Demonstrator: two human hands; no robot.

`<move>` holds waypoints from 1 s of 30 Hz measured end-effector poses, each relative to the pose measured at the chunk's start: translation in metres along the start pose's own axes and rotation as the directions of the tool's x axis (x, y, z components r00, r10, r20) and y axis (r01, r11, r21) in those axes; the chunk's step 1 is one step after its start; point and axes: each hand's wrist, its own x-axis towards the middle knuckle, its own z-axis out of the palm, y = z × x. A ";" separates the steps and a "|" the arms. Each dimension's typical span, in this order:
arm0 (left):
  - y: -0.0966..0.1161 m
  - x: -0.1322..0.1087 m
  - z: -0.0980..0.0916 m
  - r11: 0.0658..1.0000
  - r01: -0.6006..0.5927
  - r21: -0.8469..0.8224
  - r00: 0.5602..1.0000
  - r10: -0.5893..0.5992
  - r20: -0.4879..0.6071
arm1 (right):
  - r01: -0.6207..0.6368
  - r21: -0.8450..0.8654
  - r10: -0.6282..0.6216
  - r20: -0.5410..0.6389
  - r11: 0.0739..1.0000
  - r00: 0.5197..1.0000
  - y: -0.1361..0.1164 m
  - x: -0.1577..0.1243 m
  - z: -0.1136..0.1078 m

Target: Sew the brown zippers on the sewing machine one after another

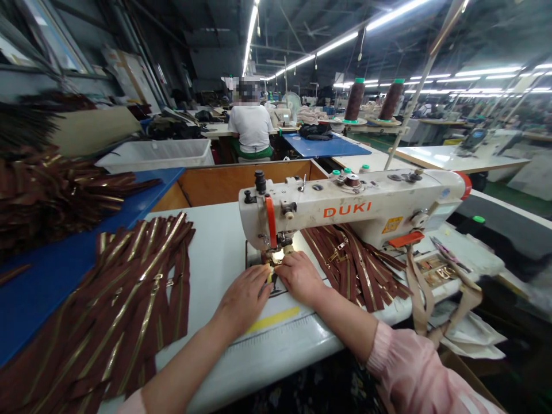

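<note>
A white sewing machine [366, 210] marked DUKI stands on a white table [215, 259]. My left hand [244, 299] and my right hand [299, 277] lie side by side just below its needle [276, 257], fingers curled and pressed down on a small piece there that they mostly hide. A heap of brown zippers with gold teeth [125, 305] lies spread to the left of my left arm. More brown zippers [357, 264] are piled under the machine's arm, right of my right hand.
A blue side table [47, 276] on the left carries another zipper pile [43, 195]. A white bin [159, 154] stands behind. Two thread cones [373, 100] rise at the back. A person in white [250, 127] sits ahead. A tray with scissors [444, 261] sits right.
</note>
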 end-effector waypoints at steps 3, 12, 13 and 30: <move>0.001 0.000 0.000 1.000 0.005 -0.001 0.999 -0.005 -0.050 | -0.001 0.023 0.002 -0.016 1.000 1.000 0.000 -0.001 0.000; -0.011 -0.001 0.002 0.988 0.142 -0.063 0.980 -0.149 -0.130 | -0.033 0.067 0.037 -0.062 0.997 0.997 0.000 -0.004 -0.002; -0.014 0.000 0.003 0.982 0.175 -0.075 0.975 -0.184 -0.124 | -0.033 0.069 0.038 -0.070 0.997 0.997 0.000 -0.004 -0.001; -0.042 0.040 0.008 0.886 0.311 -0.344 0.950 -0.274 0.152 | -0.056 0.144 0.073 -0.118 0.988 0.990 0.003 -0.007 0.000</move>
